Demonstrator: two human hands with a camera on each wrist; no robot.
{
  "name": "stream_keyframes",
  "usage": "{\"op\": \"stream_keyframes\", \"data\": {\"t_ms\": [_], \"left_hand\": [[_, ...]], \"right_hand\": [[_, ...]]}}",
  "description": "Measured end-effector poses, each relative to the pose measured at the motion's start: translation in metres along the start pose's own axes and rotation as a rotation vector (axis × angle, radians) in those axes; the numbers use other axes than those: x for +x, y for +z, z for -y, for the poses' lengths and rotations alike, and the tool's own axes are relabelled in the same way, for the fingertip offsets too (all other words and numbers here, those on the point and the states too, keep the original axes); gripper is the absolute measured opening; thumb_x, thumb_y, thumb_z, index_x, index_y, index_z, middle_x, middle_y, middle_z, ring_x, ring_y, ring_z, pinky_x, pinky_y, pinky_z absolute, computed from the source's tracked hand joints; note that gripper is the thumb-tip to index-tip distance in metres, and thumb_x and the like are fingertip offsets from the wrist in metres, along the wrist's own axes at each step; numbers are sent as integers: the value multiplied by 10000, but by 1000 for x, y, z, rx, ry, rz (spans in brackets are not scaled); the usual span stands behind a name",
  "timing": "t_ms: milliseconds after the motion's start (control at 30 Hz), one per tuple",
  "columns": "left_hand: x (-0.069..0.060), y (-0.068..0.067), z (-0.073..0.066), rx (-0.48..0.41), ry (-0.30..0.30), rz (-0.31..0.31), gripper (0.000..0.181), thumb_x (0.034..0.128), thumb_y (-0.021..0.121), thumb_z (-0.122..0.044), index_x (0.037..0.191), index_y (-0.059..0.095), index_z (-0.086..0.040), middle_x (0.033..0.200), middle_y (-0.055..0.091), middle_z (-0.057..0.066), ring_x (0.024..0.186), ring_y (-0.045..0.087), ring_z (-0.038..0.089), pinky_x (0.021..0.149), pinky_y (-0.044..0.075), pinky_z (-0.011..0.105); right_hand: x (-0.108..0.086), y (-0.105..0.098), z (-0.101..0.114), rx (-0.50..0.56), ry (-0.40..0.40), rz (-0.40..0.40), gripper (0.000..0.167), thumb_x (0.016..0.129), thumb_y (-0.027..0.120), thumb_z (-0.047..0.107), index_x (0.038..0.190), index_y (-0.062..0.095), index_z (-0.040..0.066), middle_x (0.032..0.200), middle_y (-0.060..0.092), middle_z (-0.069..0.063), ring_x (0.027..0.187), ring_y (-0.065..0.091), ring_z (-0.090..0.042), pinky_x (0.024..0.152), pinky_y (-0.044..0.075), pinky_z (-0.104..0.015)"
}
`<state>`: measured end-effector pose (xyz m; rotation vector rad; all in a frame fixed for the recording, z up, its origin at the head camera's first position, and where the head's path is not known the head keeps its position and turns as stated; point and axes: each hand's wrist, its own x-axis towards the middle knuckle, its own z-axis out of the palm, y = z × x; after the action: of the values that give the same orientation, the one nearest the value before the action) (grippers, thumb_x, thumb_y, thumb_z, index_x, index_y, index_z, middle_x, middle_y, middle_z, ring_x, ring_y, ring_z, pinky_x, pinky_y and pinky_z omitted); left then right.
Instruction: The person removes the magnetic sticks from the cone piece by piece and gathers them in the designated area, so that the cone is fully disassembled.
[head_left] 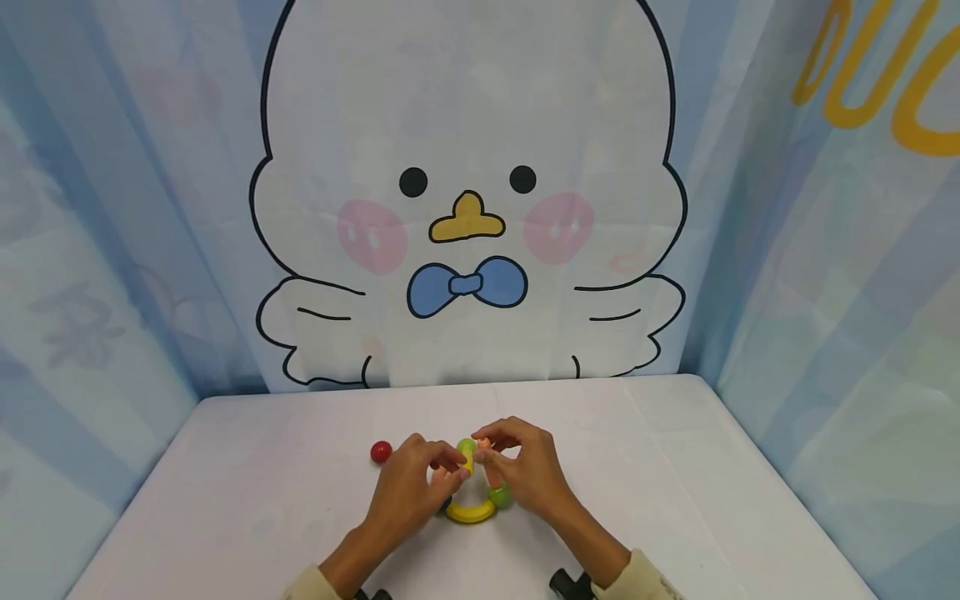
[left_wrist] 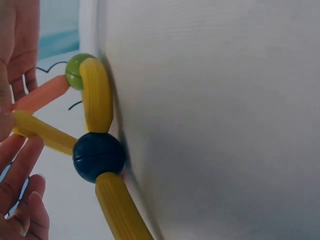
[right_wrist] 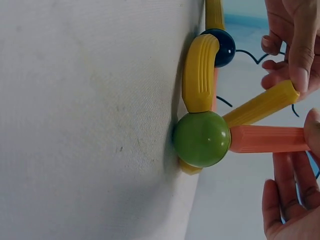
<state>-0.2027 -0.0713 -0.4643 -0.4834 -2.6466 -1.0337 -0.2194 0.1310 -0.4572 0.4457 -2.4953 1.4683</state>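
Yellow shows nearest, in a curved bar (head_left: 471, 514) low on the table (head_left: 225, 500) between a navy ball (left_wrist: 99, 157) and a green ball (right_wrist: 202, 139). From the navy ball a yellow rod (right_wrist: 262, 104) slants up to the left hand (head_left: 408, 483), pinched at its tip, while the right hand (head_left: 528, 471) grips the orange rod (right_wrist: 267, 139) rising from the green one; steering both by their free ends, gently and evenly, should spare the joints. Farther off, a red ball (head_left: 381, 452) sits apart, usefully clear of the fingers.
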Motion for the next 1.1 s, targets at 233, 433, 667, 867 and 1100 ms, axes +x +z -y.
{"op": "stream_keyframes", "data": {"t_ms": [233,433,667,867,1100], "left_hand": [[-8,5,0,69,40,109,138,861,903,-283,948,804,-239,872,746,-131,848,522,77,740,524,197],[-9,8,3,127,104,175,175,822,929,-293,940,807,-251,866,739,-150,822,445,19,696,459,194],[-8,10,3,181,135,216,192,813,938,-268,954,807,-263,863,730,-173,832,445,17,690,452,186],[-7,12,3,168,150,213,195,810,940,-238,950,807,-266,854,740,-170,835,447,15,684,449,184],[-7,12,3,159,127,238,189,816,938,-228,944,804,-264,841,732,-171,824,439,21,684,443,179]], "right_hand": [[0,-1,0,6,2,3,234,862,869,138,1043,800,270,939,728,134,876,692,-73,907,607,-479],[0,-1,0,6,0,3,223,862,868,152,1037,799,271,932,724,139,884,695,-68,908,598,-497],[3,-3,2,15,-2,30,200,876,858,150,1057,804,214,939,726,124,895,704,-80,914,598,-482],[2,-8,1,28,-11,44,187,877,857,137,1051,802,180,971,756,82,902,725,-101,906,618,-484],[-2,-19,-5,48,48,33,213,874,861,117,1052,801,217,1007,784,43,899,733,-99,872,605,-295]]}}
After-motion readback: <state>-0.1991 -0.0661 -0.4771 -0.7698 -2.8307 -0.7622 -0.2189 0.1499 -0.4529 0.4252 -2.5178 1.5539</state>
